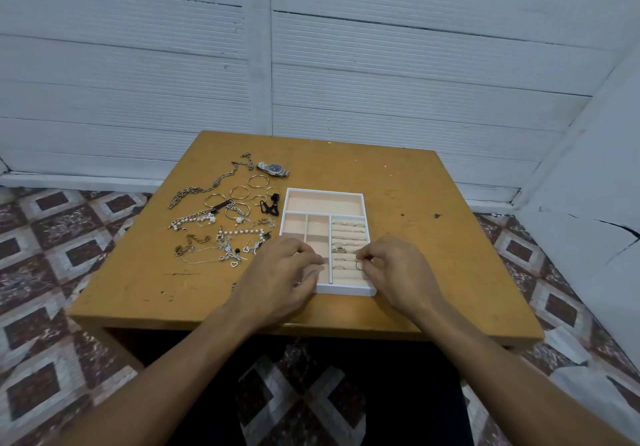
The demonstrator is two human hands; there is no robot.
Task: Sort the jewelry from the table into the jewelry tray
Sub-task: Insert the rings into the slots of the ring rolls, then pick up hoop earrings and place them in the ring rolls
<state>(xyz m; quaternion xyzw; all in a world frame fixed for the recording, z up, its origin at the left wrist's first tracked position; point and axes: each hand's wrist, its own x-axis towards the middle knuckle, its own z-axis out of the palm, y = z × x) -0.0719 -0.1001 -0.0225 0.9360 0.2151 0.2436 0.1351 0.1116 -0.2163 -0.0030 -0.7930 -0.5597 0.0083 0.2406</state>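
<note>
Head view: the right hand (pixel 398 269) grip pinches a small dark wire ring (pixel 359 265) over the white jewelry tray's (pixel 346 290) ring rolls, likely to slot it. The left hand (pixel 284 272), fingers curled, steadies the tray. Loose silver chains and pearl bracelets (pixel 214 227) wait at ten o'clock on the mustard tabletop (pixel 433 238).

Both bare forearms reach forward from the bottom corners and converge, the left hand (pixel 277 279) lying palm-down with its fingers curled loosely and nothing visibly held, while the right hand (pixel 398 269) is knuckles-up with thumb and forefinger pinched together on a small ring (pixel 359 265).
</note>
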